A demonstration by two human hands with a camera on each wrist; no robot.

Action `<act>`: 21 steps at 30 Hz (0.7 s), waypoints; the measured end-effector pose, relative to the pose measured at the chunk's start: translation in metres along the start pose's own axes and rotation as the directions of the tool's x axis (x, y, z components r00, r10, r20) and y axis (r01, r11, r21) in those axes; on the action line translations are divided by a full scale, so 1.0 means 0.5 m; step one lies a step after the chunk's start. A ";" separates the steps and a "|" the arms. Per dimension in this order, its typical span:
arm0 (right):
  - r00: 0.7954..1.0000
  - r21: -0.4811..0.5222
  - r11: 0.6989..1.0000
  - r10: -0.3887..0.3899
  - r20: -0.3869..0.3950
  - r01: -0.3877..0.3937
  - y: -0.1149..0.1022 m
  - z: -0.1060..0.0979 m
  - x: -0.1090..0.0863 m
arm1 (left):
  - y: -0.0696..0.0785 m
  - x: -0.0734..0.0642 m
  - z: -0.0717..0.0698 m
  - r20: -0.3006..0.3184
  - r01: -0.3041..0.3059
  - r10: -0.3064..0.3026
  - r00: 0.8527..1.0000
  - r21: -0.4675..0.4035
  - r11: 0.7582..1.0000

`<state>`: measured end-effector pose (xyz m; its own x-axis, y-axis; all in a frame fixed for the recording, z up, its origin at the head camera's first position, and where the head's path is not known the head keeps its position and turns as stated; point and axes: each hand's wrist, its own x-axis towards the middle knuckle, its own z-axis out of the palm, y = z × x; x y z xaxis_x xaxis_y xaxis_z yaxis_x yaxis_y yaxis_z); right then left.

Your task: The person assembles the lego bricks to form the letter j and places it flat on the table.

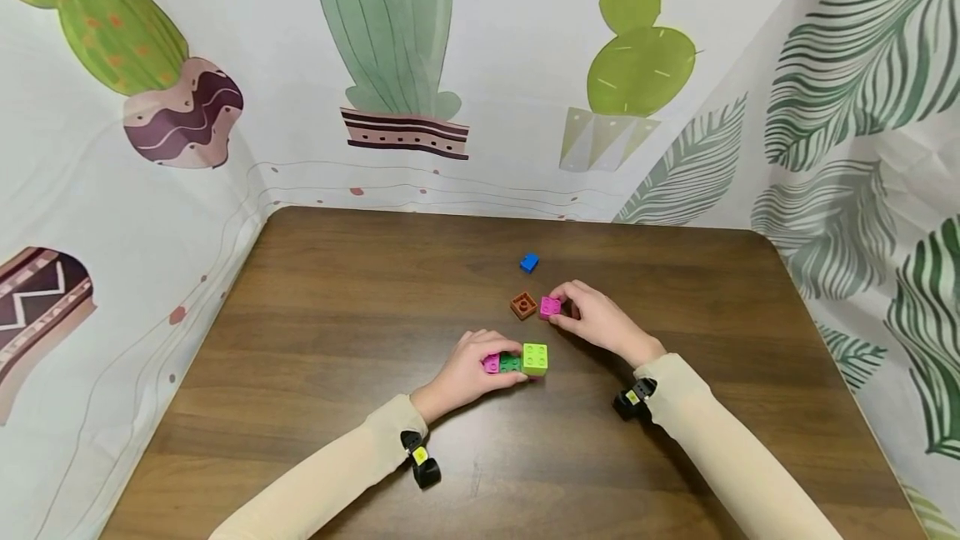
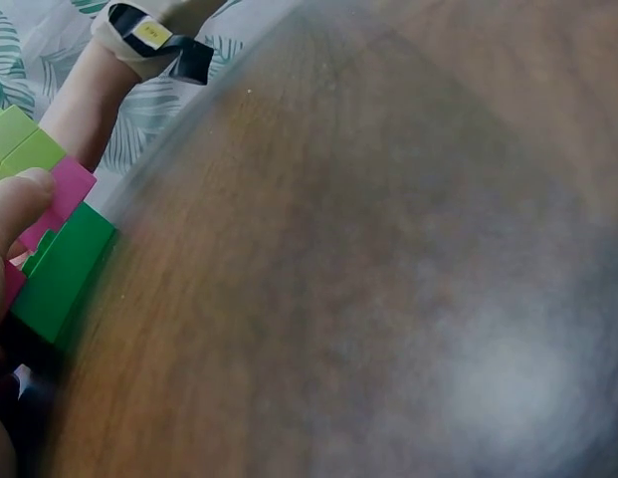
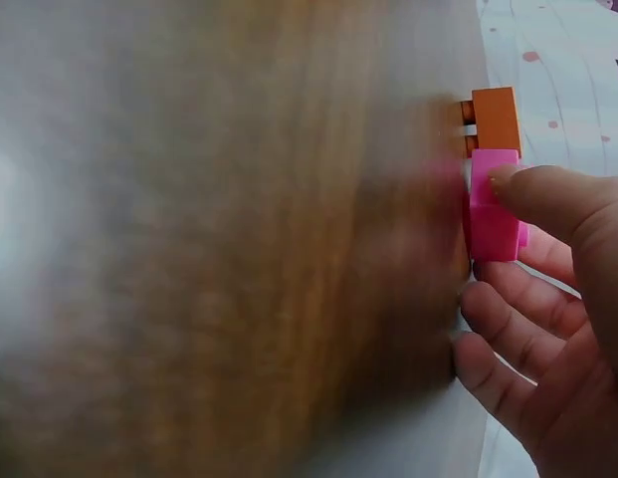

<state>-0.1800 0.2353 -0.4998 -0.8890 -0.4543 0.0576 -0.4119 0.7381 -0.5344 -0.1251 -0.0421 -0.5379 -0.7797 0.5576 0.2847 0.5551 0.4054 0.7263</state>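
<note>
My left hand (image 1: pixel 471 367) holds a small assembly of toy building bricks on the table, thumb on the near side and fingers on the far side. The assembly has a green brick (image 1: pixel 509 362) in its base, a lime brick (image 1: pixel 535 358) raised at the right end and a pink brick at the left. In the left wrist view, another pink brick (image 2: pixel 68 199) sits between the lime and green ones. My right hand (image 1: pixel 602 325) pinches a loose pink brick (image 3: pixel 496 224) between thumb and fingers, low over the tabletop. Beside it lies an orange-brown brick (image 1: pixel 523 305), hollow side up.
A blue brick (image 1: pixel 529 262) lies farther back on the brown wooden table (image 1: pixel 360 290). Cloth printed with cacti and leaves (image 1: pixel 510 40) hangs behind the table and along its sides. Each wrist carries a black strapped camera (image 1: pixel 422 461).
</note>
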 end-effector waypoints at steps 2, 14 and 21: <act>1.000 0.011 1.000 0.000 0.000 0.000 -0.003 -0.001 -0.010 | 0.000 0.000 0.000 0.002 0.002 -0.002 1.000 0.002 1.000; 1.000 0.017 1.000 -0.018 -0.012 0.018 -0.031 -0.009 -0.059 | 0.000 -0.001 -0.003 0.001 0.003 -0.003 1.000 0.004 1.000; 0.999 0.007 0.999 -0.040 -0.030 0.041 -0.057 -0.023 -0.080 | 0.000 0.000 -0.002 0.015 0.013 -0.013 1.000 0.002 1.000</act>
<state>-0.1350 0.2380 -0.4773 -0.8772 -0.4686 0.1045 -0.4463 0.7156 -0.5374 -0.1252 -0.0431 -0.5371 -0.7824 0.5630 0.2663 0.5459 0.4142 0.7283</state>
